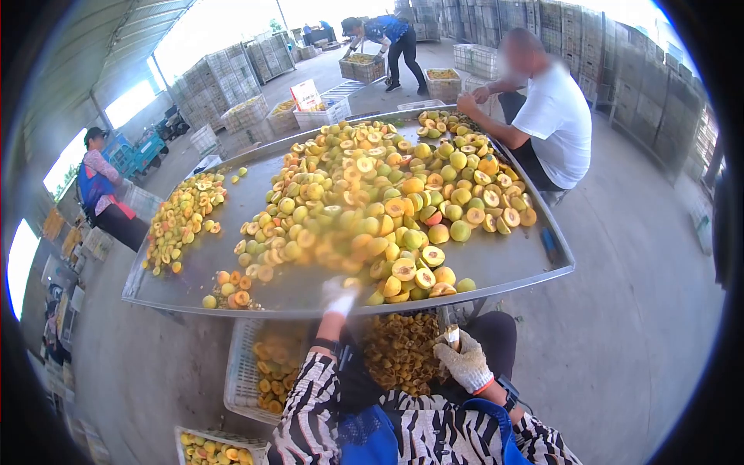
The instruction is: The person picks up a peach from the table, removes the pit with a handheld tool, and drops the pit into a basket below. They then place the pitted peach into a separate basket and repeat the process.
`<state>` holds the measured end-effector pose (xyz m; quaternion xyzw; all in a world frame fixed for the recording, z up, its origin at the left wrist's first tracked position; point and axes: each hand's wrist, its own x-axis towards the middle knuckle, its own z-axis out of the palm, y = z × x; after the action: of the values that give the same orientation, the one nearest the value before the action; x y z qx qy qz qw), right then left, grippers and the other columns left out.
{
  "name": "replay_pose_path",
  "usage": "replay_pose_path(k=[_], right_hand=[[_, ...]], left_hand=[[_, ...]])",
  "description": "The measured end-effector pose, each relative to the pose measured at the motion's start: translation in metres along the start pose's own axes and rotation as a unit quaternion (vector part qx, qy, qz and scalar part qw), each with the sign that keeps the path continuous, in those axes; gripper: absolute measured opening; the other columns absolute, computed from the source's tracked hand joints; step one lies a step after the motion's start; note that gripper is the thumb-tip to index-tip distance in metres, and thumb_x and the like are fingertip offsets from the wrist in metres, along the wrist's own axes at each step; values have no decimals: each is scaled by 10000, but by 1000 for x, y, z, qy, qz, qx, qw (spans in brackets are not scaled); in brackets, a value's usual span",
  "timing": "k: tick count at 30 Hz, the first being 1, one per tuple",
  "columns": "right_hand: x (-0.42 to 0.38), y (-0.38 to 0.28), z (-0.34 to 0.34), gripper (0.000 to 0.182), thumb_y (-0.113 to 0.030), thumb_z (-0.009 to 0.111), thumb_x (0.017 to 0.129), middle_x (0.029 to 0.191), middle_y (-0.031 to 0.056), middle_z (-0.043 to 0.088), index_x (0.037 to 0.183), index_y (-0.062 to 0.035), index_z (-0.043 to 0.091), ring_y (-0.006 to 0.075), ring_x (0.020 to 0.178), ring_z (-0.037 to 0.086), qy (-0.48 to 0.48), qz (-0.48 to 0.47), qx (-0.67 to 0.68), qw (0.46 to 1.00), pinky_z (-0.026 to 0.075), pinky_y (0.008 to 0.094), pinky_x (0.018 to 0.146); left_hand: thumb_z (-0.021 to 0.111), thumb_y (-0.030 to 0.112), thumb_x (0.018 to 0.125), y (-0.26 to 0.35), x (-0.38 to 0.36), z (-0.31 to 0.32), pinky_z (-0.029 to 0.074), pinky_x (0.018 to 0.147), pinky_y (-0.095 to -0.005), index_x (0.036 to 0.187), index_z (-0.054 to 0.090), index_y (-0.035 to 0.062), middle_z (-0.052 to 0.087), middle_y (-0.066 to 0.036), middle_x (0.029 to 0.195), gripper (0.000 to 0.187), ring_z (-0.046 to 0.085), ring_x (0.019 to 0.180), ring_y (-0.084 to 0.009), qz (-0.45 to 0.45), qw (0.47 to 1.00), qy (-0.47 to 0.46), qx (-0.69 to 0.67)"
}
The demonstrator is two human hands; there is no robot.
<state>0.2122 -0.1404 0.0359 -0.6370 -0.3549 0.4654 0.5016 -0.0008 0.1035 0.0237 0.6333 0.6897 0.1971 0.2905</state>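
Observation:
My left hand, in a pale glove, is at the near edge of the metal table, beside the heap of halved yellow-green fruit; its fingers are blurred. My right hand, in a knitted glove, is closed around a tool with a pale handle, below the table edge. Between my hands, under the edge, lies a pile of brown pits. A white crate holding halved fruit stands to the left of the pits.
A seated person in a white shirt works at the table's far right. Another person bends over a crate at the back; a third stands left. Stacked crates line the background. Another fruit crate is at bottom left.

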Motion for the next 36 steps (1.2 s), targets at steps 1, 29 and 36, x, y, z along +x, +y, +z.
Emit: replay_pose_path(k=[1, 29, 36], right_hand=[[-2, -3, -5, 169, -176, 683, 860, 719, 6, 628, 942, -42, 621, 80, 640, 587, 2, 6, 6, 1000, 478, 280, 578], [-76, -29, -17, 165, -160, 630, 908, 713, 8, 607, 1036, -62, 596, 80, 536, 560, 10, -18, 27, 999, 458, 243, 471], [-66, -41, 29, 198, -184, 633, 924, 758, 8, 626, 1046, -35, 593, 64, 617, 596, -28, -75, -126, 989, 478, 242, 536]], left_hand=[[701, 318, 769, -14, 13, 12, 482, 954, -369, 1193, 644, 46, 666, -187, 1128, 507, 631, 1071, -316, 22, 999, 28, 14], [435, 401, 954, -1, -81, -2, 528, 560, -330, 944, 588, 40, 598, -111, 773, 393, 584, 642, -232, -143, 502, -158, -838], [462, 450, 963, 6, -122, -24, 565, 738, -456, 892, 642, 53, 657, -121, 881, 442, 647, 847, -297, -70, 555, -213, -801]])
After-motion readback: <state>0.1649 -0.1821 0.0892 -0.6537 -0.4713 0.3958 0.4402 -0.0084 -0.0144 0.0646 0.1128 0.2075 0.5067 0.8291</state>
